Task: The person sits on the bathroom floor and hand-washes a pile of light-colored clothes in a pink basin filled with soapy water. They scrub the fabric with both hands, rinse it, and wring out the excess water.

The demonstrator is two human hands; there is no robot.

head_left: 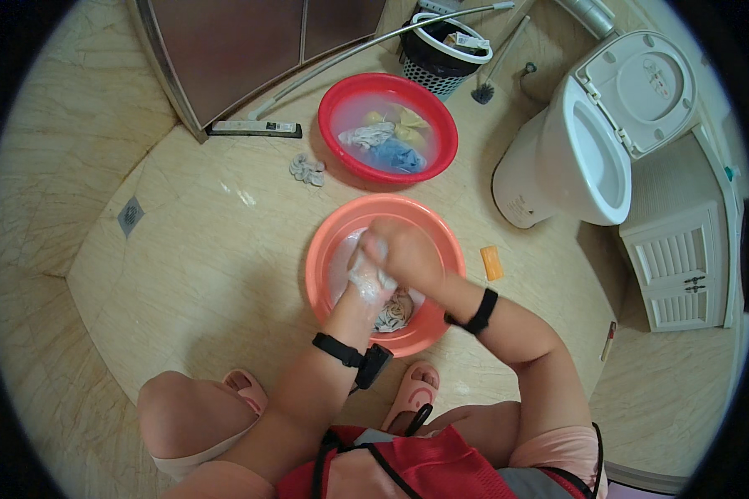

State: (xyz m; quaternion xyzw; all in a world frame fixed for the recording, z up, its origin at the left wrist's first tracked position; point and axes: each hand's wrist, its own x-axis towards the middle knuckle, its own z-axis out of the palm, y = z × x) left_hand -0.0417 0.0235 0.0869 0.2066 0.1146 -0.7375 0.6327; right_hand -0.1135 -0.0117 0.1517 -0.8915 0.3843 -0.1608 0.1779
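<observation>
Both hands meet over an orange-pink basin (318,287) on the floor, which holds sudsy water. My left hand (369,270) is coated in white lather and closed around something pale and foamy that I cannot make out. My right hand (399,249) presses against it from the right, its fingers smeared by motion. Below the hands, a bunched striped cloth (394,312) lies in the basin. Beyond stands a red basin (333,154) of cloudy water with white cloth (368,135), blue cloth (398,155) and yellow cloth (409,125) in it.
An orange soap bar (492,263) lies right of the near basin. A grey crumpled cloth (307,170) is on the floor beside the red basin. Around stand a toilet (549,158), a lined bin (433,79), a long-handled squeegee (254,129), a brush (483,93) and a louvered cabinet (674,266).
</observation>
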